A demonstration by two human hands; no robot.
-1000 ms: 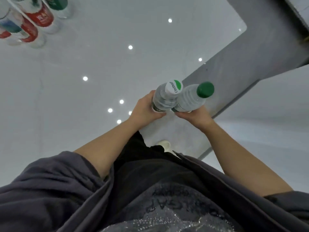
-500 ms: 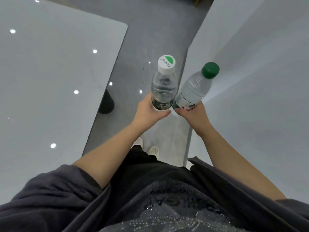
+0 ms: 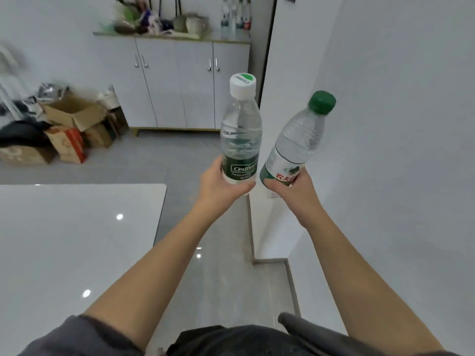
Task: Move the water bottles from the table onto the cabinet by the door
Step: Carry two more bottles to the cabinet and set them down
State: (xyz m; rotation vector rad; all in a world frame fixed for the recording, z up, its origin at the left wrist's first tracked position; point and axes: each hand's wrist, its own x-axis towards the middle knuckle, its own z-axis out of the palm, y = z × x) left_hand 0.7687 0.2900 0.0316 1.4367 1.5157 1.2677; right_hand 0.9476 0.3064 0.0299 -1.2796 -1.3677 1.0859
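Scanning from the left, the white tabletop (image 3: 77, 240) borders the walking line, its rounded corner near the left forearm. An elbow or hip catching that corner could jolt the load. Beyond it, cardboard boxes (image 3: 74, 116) are heaped on the floor (image 3: 159, 160). I judge them a trip risk only if the path drifts left.

The cabinet (image 3: 180, 83) stands ahead against the far wall, well apart from both carried bottles. Its top is crowded, with bags and baskets at the left and standing bottles (image 3: 236, 21) at the right end. Free space looks scant, so a hasty set-down could topple those.

The left grip (image 3: 218, 186) is wrapped round the base of the white-capped bottle (image 3: 241, 129), which is held upright in the air, cap on. The hold is low, so a jolt could tip the tall body out.

The right grip (image 3: 295, 194) is closed round the lower part of the green-capped bottle (image 3: 298, 142), which tilts rightward, cap on. The two bases are close; I cannot tell whether they touch. A knock between them could loosen either hold.

The white wall (image 3: 385, 124) runs along the right side. The tilted cap leans towards it and could strike it if the route is cut tight.
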